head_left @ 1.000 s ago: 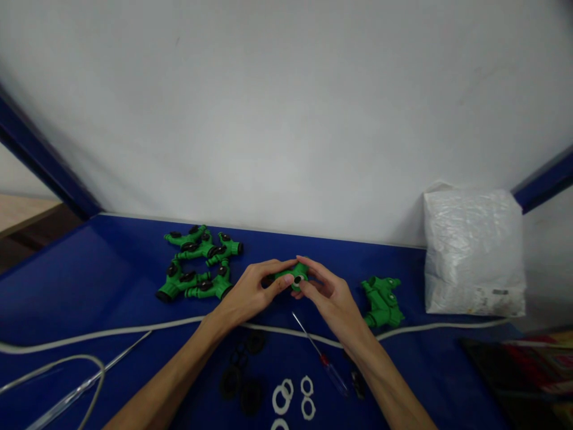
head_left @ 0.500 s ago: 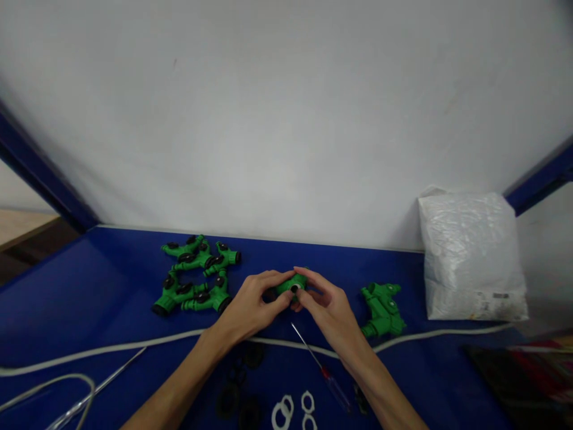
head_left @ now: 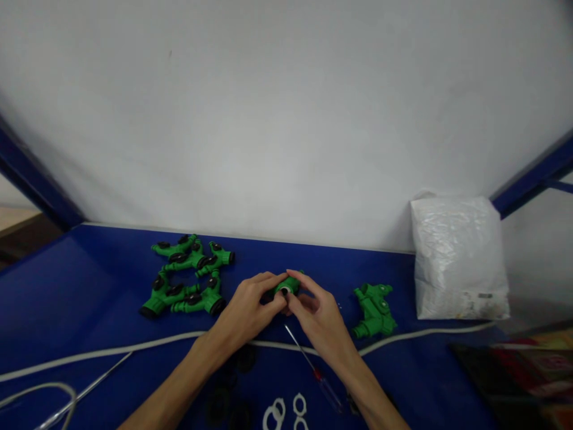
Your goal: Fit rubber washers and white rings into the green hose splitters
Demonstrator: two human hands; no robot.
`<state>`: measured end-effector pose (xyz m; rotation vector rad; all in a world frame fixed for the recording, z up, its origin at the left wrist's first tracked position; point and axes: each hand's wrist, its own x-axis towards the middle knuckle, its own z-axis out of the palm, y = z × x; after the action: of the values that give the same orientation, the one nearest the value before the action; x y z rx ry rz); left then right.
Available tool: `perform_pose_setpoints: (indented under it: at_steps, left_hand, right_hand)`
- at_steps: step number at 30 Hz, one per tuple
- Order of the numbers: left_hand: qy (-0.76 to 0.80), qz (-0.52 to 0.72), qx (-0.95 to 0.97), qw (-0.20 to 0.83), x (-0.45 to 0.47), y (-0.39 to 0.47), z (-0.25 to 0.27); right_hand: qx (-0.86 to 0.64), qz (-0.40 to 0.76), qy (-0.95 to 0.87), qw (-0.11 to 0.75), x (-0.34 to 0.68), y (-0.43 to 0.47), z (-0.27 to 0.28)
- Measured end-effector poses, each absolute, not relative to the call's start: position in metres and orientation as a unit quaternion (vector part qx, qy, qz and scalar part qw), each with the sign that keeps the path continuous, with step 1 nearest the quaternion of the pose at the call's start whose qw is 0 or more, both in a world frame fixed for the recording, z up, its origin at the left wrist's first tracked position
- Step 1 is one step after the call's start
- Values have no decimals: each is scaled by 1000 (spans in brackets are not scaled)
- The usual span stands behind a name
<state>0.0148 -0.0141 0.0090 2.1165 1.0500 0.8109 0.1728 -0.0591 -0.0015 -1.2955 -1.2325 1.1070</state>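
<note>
Both hands meet over the middle of the table around a green Y-shaped hose splitter [head_left: 293, 283], mostly covered by fingers. A pale ring with a dark centre shows on its near side. My left hand [head_left: 250, 306] grips it from the left, thumb beside the ring. On the other side, my right hand [head_left: 317, 310] is closed on it, its thumb and a fingertip near the ring; whether they pinch a small part cannot be made out. Just below the hands lies a screwdriver [head_left: 308, 359] with a clear and red handle.
Several green splitters with black knobs [head_left: 192, 301] lie to the left. Green splitter bodies [head_left: 375, 310] without knobs sit to the right, near a white plastic package [head_left: 459, 257]. A white cable [head_left: 165, 341] crosses the blue table. White rings [head_left: 299, 405] and dark rings [head_left: 218, 406] lie in front.
The view has shifted slightly, so everything on the table appears a little further left. Both hands still hold the splitter, and my thumbs stay close to its pale ring.
</note>
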Motion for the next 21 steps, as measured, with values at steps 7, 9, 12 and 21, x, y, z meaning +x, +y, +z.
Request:
perform_pose_setpoints:
  at_steps: [7,9,12,21]
  left_hand:
    - [387,348,807,279,14,-3,-9]
    - [384,353,810,267,15,0,-13]
    - [383,359,816,241,14,1,-17]
    - [368,373,835,166,12,2,-35]
  right_hand:
    - [-554,403,-525,505,171,-57,-2]
    - [-556,390,-530,508,171,-56,-2]
    - [-561,379,-532,509,172,-56,-3]
    - [-559,341,-556,511,168,-58,-4]
